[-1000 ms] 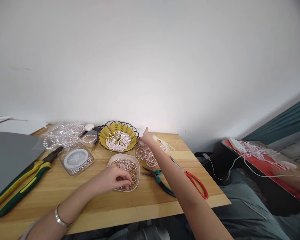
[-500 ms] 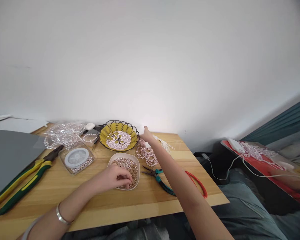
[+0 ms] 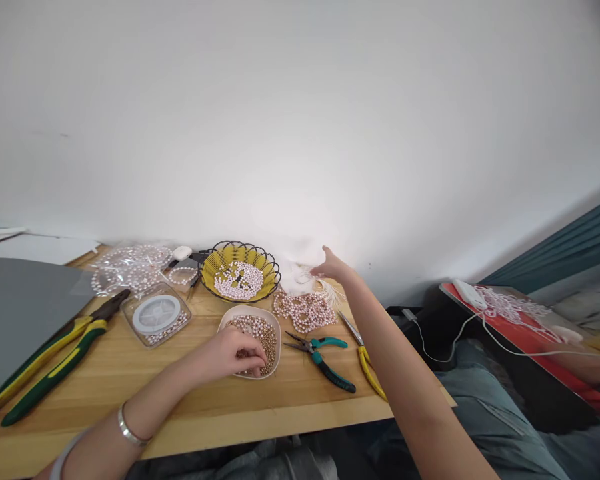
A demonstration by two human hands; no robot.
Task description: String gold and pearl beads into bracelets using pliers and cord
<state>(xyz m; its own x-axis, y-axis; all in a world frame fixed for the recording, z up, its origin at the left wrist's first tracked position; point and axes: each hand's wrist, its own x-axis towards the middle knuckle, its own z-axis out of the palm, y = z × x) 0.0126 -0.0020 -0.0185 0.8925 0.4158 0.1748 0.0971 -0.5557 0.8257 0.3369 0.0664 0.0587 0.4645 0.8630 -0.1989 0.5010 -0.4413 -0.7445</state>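
Note:
My left hand [image 3: 230,353] rests on the near rim of a white bowl [image 3: 273,321] of small gold beads, its fingertips curled down into the beads. Whether it pinches a bead is hidden. My right hand [image 3: 334,268] is stretched to the table's far edge by the wall, fingers apart, over a white tassel bundle [image 3: 300,279]. Pink pearl strands [image 3: 305,311] lie just in front of that hand. A yellow wire basket [image 3: 215,267] holding pink pearls stands to the left of it, behind the bowl.
Teal pliers [image 3: 323,352] and scissors [image 3: 363,353] lie beside my right forearm. Left of the bowl are a clear box with a cord spool [image 3: 155,315], bagged pearl strands [image 3: 130,267], big green-yellow pliers [image 3: 50,367] and a grey board [image 3: 15,313]. A red tray [image 3: 545,343] sits off the table's right.
My right hand has moved to the right, from beside the yellow basket to over the white tassel bundle. My left hand has stayed in the bead bowl.

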